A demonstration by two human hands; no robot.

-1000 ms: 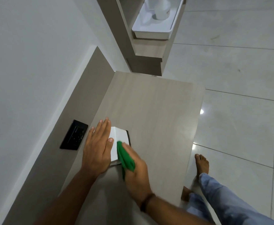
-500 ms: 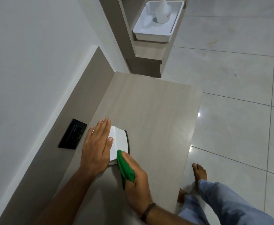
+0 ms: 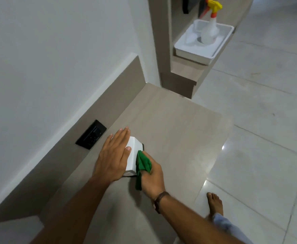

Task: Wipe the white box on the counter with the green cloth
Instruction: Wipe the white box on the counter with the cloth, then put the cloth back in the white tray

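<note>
— Where's the white box [image 3: 133,155]?
— On the counter [image 3: 170,131], under the left hand [image 3: 113,158], which lies flat, fingers together (thumb on its top).
— And the green cloth [image 3: 143,165]?
— Bunched in the right hand's [image 3: 152,176] closed grip, pressed against the box's right side, just beside the left thumb.

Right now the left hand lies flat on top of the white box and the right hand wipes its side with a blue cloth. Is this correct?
Not quite: the cloth is green, not blue, as the head view shows. The rest holds: the left hand lies flat on the white box, and the right hand presses the cloth to its side.
</note>
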